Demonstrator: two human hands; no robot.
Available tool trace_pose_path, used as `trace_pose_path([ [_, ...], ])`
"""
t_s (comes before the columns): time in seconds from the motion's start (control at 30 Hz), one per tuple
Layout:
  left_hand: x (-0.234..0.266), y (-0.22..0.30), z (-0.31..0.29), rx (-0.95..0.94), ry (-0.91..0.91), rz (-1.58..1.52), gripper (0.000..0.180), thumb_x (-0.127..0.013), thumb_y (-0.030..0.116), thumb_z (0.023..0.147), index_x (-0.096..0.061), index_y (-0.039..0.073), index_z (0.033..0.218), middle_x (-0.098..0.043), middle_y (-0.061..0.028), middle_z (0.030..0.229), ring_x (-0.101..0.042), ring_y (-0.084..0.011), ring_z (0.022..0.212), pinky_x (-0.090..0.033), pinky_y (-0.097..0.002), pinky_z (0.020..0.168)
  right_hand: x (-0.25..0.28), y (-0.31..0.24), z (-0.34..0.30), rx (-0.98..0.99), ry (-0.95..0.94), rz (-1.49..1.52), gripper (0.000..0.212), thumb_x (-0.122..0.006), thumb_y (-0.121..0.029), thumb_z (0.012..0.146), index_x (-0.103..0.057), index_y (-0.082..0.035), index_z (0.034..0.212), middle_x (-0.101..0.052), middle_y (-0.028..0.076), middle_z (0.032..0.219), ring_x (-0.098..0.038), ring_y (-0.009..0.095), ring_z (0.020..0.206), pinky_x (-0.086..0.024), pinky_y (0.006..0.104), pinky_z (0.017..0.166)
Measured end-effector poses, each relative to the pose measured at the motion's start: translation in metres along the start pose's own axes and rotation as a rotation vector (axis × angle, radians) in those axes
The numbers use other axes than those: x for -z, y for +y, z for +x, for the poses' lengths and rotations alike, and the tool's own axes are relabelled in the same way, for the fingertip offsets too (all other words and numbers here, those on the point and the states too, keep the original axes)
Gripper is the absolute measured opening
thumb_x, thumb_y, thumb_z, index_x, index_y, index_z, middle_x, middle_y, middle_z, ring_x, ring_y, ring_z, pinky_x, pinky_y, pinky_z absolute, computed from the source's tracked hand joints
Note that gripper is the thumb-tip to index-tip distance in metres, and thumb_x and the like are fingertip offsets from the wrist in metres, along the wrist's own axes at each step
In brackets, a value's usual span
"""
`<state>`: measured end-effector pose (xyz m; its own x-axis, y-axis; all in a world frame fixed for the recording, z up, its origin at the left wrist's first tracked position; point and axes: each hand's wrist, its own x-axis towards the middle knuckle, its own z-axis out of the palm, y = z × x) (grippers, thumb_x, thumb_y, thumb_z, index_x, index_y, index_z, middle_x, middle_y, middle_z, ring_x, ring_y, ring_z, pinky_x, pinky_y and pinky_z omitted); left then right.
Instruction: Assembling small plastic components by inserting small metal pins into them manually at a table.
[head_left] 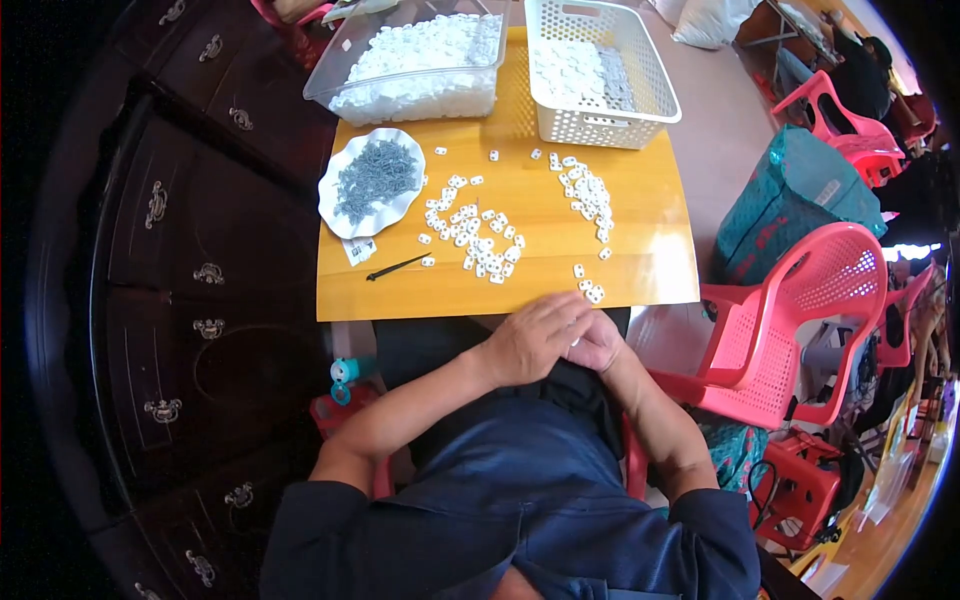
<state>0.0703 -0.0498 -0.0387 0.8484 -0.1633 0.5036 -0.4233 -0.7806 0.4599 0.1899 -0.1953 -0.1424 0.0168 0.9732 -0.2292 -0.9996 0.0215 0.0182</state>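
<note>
Resting over the right hand (598, 345), the left hand (535, 338) lies loosely curled near small white plastic pieces (590, 291).

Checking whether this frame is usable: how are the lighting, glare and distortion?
Head view: bright, even light on the wooden table, with a glare patch near its right edge; fisheye bends the table edges and darkens the rim; the hands and small white pieces look sharp.

Hands joined close to the body

Left hand (537, 338) lies palm down, fingers loosely curled, over the right hand (598, 345); both forearms bend inward from the near edge; wrists meet near the lap.
</note>
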Motion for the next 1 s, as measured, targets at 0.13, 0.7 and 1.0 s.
trace_pose_path([
  [0.13,0.011,-0.012,0.018,0.072,0.015,0.113,0.049,-0.065,0.014,0.084,-0.061,-0.002,0.13,-0.061,-0.0197,0.134,-0.055,-0.038,0.132,-0.045,-0.0486,0.112,-0.017,0.001,-0.006,-0.026,0.082,0.047,0.037,-0.044,-0.023,0.109,-0.056,0.0,0.135,-0.066,0.017,0.131,-0.064,0.031,0.123,-0.05,0.0501,0.109],
  [0.7,0.007,-0.023,0.048,-0.018,-0.048,0.108,0.018,-0.068,0.014,0.083,-0.067,0.005,0.098,-0.064,-0.0091,0.101,-0.062,-0.0301,0.103,-0.051,-0.0437,0.094,-0.004,-0.002,0.001,-0.04,0.092,0.073,0.041,-0.043,-0.031,0.109,-0.057,-0.004,0.135,-0.065,0.017,0.133,-0.064,0.031,0.122,-0.054,0.0519,0.105],
  [1.0,0.019,-0.037,0.053,0.119,0.046,0.265,0.036,-0.068,0.018,0.089,-0.066,0.004,0.123,-0.061,-0.0186,0.129,-0.057,-0.0375,0.124,-0.046,-0.0463,0.107,-0.013,-0.001,0.003,-0.037,0.097,0.043,0.047,-0.046,-0.032,0.108,-0.051,0.0,0.143,-0.058,0.023,0.142,-0.059,0.039,0.13,-0.05,0.0565,0.108],
])
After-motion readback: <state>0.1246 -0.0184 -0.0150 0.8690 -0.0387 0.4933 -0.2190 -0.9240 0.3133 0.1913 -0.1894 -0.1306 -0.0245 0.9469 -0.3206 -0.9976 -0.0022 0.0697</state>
